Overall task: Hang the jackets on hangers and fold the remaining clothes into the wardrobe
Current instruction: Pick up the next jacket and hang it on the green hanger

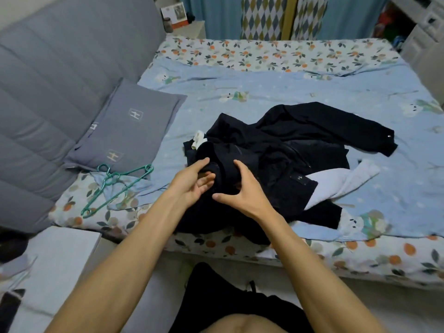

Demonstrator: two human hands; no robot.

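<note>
A heap of black jackets (283, 145) lies on the bed near its front edge, one sleeve stretched out to the right. A pale grey garment (336, 181) sticks out from under the heap on the right, and a small white piece (199, 138) shows at its left. My left hand (192, 186) is at the heap's near left part, palm turned up, fingers relaxed against the dark cloth. My right hand (242, 191) rests on the same bunched black cloth, fingers spread and bent over it. Green wire hangers (115, 186) lie on the bed to the left.
The bed (288, 92) carries a light blue cover over a floral sheet. Two grey pillows (127, 131) lean on the padded grey headboard (60, 92) at left. A white bedside box (62, 255) stands at lower left. Curtains and shelves line the far wall.
</note>
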